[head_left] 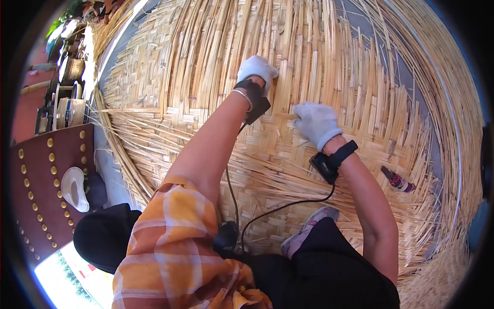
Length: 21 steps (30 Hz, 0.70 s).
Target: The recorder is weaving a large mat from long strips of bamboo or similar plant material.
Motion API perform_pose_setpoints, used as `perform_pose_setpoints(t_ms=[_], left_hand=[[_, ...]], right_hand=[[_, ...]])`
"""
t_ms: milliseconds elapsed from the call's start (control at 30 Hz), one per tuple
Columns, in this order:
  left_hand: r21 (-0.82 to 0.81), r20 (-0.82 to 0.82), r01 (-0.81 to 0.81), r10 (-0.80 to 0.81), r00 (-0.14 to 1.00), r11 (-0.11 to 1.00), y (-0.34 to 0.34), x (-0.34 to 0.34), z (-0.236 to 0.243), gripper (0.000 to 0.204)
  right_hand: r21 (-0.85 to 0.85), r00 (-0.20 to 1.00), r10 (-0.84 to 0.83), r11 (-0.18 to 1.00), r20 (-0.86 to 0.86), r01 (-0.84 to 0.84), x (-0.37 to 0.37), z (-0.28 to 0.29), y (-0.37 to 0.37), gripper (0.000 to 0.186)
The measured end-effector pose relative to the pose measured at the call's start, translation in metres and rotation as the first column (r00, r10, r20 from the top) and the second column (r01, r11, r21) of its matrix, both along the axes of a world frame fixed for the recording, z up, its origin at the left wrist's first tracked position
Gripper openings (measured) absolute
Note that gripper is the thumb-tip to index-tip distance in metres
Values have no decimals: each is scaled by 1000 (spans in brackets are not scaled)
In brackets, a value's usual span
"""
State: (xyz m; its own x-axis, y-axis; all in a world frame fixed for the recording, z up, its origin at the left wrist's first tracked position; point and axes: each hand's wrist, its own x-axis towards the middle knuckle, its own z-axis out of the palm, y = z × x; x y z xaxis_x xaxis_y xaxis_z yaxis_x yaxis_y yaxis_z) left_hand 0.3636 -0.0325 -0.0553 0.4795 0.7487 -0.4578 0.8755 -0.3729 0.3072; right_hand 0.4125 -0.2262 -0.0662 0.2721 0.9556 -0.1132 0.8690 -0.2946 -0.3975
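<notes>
A large mat of woven pale reed strips (pixel 247 206) lies beneath me, its far part made of long loose strips running away from me. My left hand (pixel 257 69), in a white glove, is closed low over the long strips; its fingers are curled and what they hold is hidden. Nearer and to the right, my right hand (pixel 315 122), also gloved, has its fingers bent together at the end of a light reed strip (pixel 286 117) by the woven edge. To the right of my right forearm, a short tool with a wrapped purple-red handle (pixel 399 181) rests on the mat.
Bundles of long reeds (pixel 437 103) curve along the right side. A dark red studded door (pixel 41 180) stands at the left, with a white curved object (pixel 74 189) beside it. Spools (pixel 69 110) are stacked farther back. Black cables (pixel 288 203) run from my wrist devices across the mat.
</notes>
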Motion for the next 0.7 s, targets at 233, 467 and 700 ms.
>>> perform_pose_setpoints(t_ms=[233, 467, 700], left_hand=[[-310, 243, -194, 275, 930, 931, 3, -2, -5, 40], [-206, -44, 180, -193, 980, 962, 6, 5, -14, 19], [-380, 578, 133, 123, 807, 915, -19, -39, -6, 14]], right_hand=[[118, 1000, 18, 993, -23, -15, -2, 8, -5, 18], [236, 991, -101, 964, -89, 119, -10, 10, -3, 18], [145, 914, -307, 924, -266, 353, -7, 13, -3, 25]])
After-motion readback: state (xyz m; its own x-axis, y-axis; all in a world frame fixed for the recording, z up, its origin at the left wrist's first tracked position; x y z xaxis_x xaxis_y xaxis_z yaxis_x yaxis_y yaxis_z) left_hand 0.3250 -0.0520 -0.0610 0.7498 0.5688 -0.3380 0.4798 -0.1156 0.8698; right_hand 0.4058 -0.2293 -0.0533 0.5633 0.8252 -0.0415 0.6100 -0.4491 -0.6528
